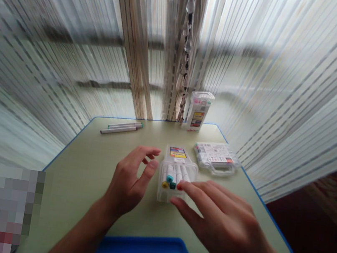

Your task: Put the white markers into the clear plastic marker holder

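A clear plastic marker case lies on the table in front of me, its lid folded back on the far side. Inside are several white markers with teal, yellow, dark green and red ends facing me. My right hand reaches over the case from the right, fingers apart, with its index fingertip at the red-ended marker. Just left of the case hovers my left hand, fingers curved and apart, holding nothing.
A closed marker case stands upright at the table's back edge. Another case with a handle lies flat at the right. Several loose markers rest at the back left. String curtains hang behind the blue-edged table.
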Tool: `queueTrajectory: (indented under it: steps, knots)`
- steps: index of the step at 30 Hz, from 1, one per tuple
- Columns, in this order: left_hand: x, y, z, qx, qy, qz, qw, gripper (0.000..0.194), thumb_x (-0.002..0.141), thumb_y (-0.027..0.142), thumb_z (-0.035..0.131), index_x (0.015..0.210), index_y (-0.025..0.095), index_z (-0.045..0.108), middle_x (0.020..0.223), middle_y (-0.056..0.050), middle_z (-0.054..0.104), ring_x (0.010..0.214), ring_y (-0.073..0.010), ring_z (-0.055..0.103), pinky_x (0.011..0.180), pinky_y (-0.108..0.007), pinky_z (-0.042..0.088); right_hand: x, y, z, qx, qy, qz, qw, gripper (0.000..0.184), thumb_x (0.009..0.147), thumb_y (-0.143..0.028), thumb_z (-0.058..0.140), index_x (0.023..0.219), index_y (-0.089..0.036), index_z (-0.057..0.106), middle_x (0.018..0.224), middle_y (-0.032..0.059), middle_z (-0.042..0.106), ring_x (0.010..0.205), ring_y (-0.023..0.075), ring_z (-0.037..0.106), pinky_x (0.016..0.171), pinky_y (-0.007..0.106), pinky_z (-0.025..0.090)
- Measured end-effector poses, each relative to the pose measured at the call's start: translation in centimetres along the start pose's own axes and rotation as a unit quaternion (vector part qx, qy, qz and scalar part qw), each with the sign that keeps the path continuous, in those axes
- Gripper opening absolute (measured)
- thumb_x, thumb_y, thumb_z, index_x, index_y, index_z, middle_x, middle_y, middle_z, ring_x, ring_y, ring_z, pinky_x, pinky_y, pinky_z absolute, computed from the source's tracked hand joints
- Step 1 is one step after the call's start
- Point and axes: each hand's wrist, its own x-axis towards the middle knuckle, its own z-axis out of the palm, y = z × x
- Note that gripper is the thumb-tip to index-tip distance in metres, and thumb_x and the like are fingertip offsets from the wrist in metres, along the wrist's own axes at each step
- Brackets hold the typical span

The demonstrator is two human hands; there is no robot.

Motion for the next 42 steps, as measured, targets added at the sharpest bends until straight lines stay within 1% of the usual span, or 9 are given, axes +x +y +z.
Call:
queueTrajectory:
  steps: [5,7,10,15,20,25,31,35,42]
  knots:
    - [0.0,-0.3,0.0,-0.01,0.003,-0.04,0.999,0.025,0.102,0.032,0.05,0.113,0.018,0.067,0.106,-0.006,0.073,0.096,-0.0184,0.068,0.084,-0.031,0.053,-0.6,0.4,-2.5,0.004,0.057,0.035,0.998,0.007,0.092,-0.017,0.071,0.099,-0.016,0.073,0.08,0.0053,0.078,0.066,0.0155,0.071,0.062,0.025,0.055]
    - [0.1,-0.6,0.1,-0.013,0.009,-0.065,0.998,0.027,0.102,0.035,0.05,0.112,0.018,0.068,0.107,-0.006,0.073,0.098,-0.0192,0.068,0.086,-0.032,0.053,0.4,1.4,-3.5,0.008,0.08,0.079,0.994,0.003,0.092,-0.019,0.071,0.091,-0.02,0.074,0.075,0.0016,0.077,0.058,0.0125,0.067,0.057,0.024,0.052]
    - [0.5,-1.1,0.3,-0.003,0.023,-0.104,0.994,0.03,0.101,0.038,0.049,0.111,0.018,0.069,0.105,-0.006,0.074,0.097,-0.0206,0.069,0.087,-0.034,0.054,3.2,4.3,-3.6,0.026,0.104,0.147,0.983,0.016,0.092,-0.024,0.07,0.077,-0.021,0.074,0.059,-0.0028,0.069,0.048,0.0102,0.059,0.051,0.025,0.045]
    - [2.3,-2.0,-0.1,0.048,0.007,-0.147,0.988,0.03,0.095,0.035,0.052,0.109,0.016,0.07,0.104,-0.009,0.075,0.093,-0.0227,0.07,0.084,-0.035,0.056,7.9,10.8,1.7,0.191,0.096,0.241,0.947,0.022,0.091,-0.026,0.066,0.074,-0.014,0.075,0.061,0.0017,0.07,0.052,0.0112,0.059,0.053,0.026,0.041]
    - [6.0,-3.7,-1.5,0.175,-0.04,-0.14,0.974,0.033,0.09,0.027,0.051,0.112,0.016,0.072,0.111,-0.011,0.076,0.094,-0.024,0.072,0.088,-0.037,0.057,6.9,13.8,7.6,0.243,0.094,0.363,0.895,0.023,0.09,-0.026,0.062,0.074,-0.013,0.074,0.065,0.0052,0.072,0.053,0.0129,0.06,0.053,0.026,0.04]
    - [7.9,-8.5,-2.4,0.359,-0.007,-0.127,0.925,0.042,0.089,0.023,0.046,0.12,0.009,0.071,0.118,-0.018,0.072,0.113,-0.0318,0.067,0.105,-0.045,0.05,4.3,13.8,8.3,0.143,0.099,0.312,0.934,0.025,0.09,-0.027,0.062,0.072,-0.015,0.073,0.066,0.0045,0.072,0.058,0.0148,0.062,0.059,0.027,0.041]
    - [6.6,-14.0,-2.4,0.418,-0.087,-0.16,0.89,0.056,0.093,0.033,0.041,0.133,0.001,0.063,0.136,-0.025,0.063,0.127,-0.0369,0.059,0.112,-0.049,0.045,3.7,14.1,8.4,0.095,0.094,0.249,0.959,0.022,0.091,-0.025,0.061,0.074,-0.016,0.072,0.066,0.0033,0.071,0.057,0.0137,0.06,0.061,0.026,0.041]
    - [6.0,-14.3,-2.6,0.436,-0.113,-0.162,0.878,0.053,0.093,0.032,0.041,0.133,0.006,0.065,0.136,-0.021,0.064,0.124,-0.0351,0.06,0.111,-0.047,0.045,3.4,14.1,8.8,0.08,0.068,0.222,0.969,0.022,0.091,-0.024,0.06,0.074,-0.016,0.071,0.066,0.0038,0.07,0.057,0.0142,0.059,0.062,0.026,0.041]
    - [6.4,-12.9,-2.6,0.444,-0.096,-0.206,0.867,0.047,0.094,0.029,0.044,0.13,0.008,0.066,0.129,-0.027,0.06,0.122,-0.044,0.054,0.1,-0.058,0.047,3.3,13.9,8.3,0.074,0.072,0.236,0.966,0.022,0.091,-0.026,0.06,0.078,-0.017,0.074,0.067,0.0053,0.072,0.057,0.0164,0.062,0.062,0.028,0.043]
